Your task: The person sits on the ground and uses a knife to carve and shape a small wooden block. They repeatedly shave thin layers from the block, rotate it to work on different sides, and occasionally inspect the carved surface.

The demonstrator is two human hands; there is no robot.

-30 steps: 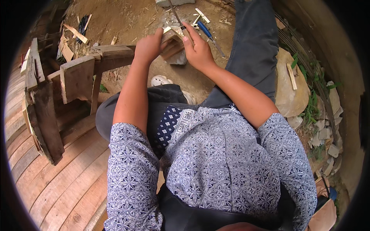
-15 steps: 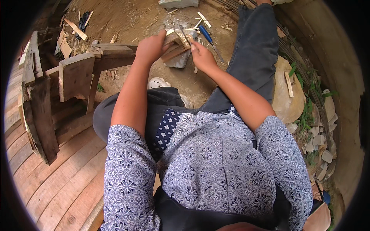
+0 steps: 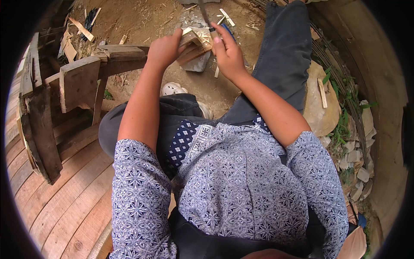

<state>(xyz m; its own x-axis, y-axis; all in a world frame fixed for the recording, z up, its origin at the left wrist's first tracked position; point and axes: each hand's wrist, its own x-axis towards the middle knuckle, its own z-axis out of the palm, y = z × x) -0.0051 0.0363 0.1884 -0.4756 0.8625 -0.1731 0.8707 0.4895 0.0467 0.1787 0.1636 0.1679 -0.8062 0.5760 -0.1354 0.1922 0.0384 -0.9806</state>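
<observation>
My left hand [image 3: 164, 51] is closed around the near left end of a wooden block [image 3: 189, 55], which rests tilted on a grey stone [image 3: 197, 65]. Pale cut wood and shavings [image 3: 202, 35] show at the block's far side. In my right hand [image 3: 229, 58] is a knife, gripped by its light handle; its dark blade [image 3: 203, 12] points up and away, raised off the wood. Just behind that hand lies a tool with a blue handle [image 3: 227, 31], mostly hidden by my fingers.
Wood chips [image 3: 226, 17] litter the dirt ground. To the left stand weathered wooden frame pieces [image 3: 79, 82] beside a plank floor [image 3: 82, 198]. A large yellowish rock [image 3: 321, 101] sits right of my outstretched leg, near a bundle of thin rods [image 3: 334, 54].
The knife has come up from the wood, its blade now clear of the block. My right hand has turned upward, covering much of the blue-handled tool. The left hand keeps its hold.
</observation>
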